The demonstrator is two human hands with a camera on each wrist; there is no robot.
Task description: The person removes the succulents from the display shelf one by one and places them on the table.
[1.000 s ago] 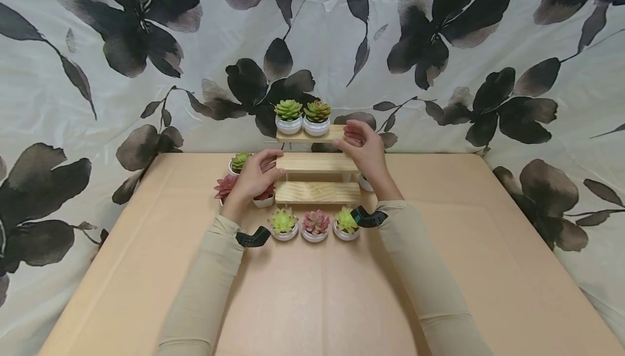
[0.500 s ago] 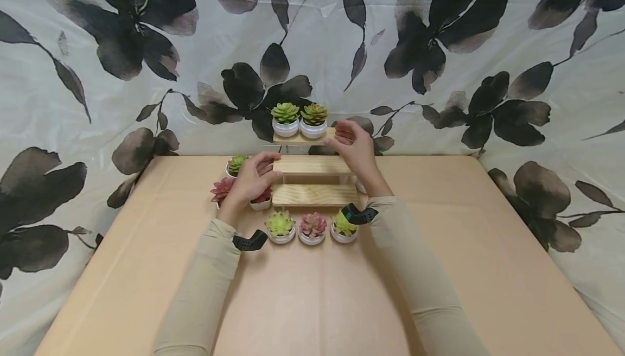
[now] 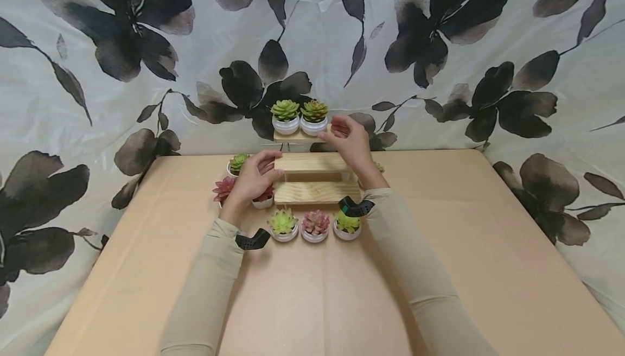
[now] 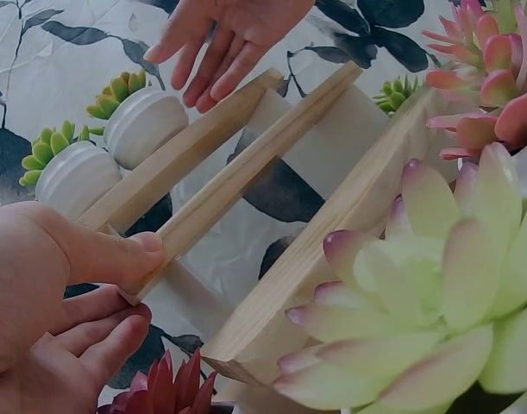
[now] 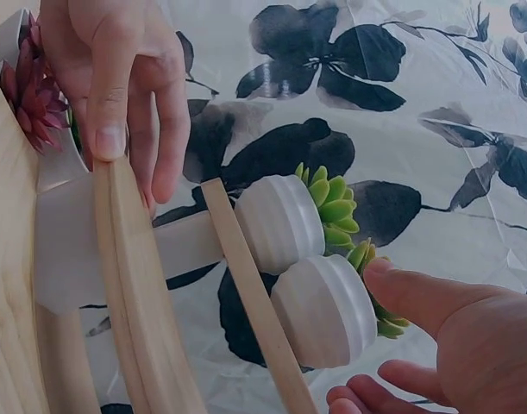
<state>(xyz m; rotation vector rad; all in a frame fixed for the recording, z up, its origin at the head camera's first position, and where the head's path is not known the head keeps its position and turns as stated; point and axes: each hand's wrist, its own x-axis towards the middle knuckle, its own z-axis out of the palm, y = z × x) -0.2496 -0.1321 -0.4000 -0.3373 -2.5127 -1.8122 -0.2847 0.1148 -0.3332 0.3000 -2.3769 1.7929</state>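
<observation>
A three-tier wooden shelf stand point(image 3: 314, 193) with white supports stands at the back of the table. My left hand point(image 3: 254, 177) pinches the left end of its middle shelf point(image 4: 237, 177), thumb on top and fingers below. Two succulents in white pots sit side by side on the top shelf, one green point(image 3: 285, 124) and one green with reddish tips point(image 3: 314, 124). Beside the right-hand pot point(image 5: 328, 315) is my right hand point(image 3: 351, 144), fingers loosely spread. In the right wrist view its thumb point(image 5: 401, 293) overlaps that plant's leaves. The middle and bottom shelves are bare.
Three potted succulents, green point(image 3: 283, 223), pink point(image 3: 315, 224) and green point(image 3: 348, 224), line up before the stand. Left of it are a green one point(image 3: 238, 161) and red ones point(image 3: 224, 188), partly behind my left hand. Another plant point(image 3: 379, 167) peeks out behind my right wrist. Floral cloth point(image 3: 439, 112) hangs behind.
My right hand has moved left along the top shelf, closer to the right-hand pot. My left hand keeps its hold on the stand, and the pots have stayed where they were.
</observation>
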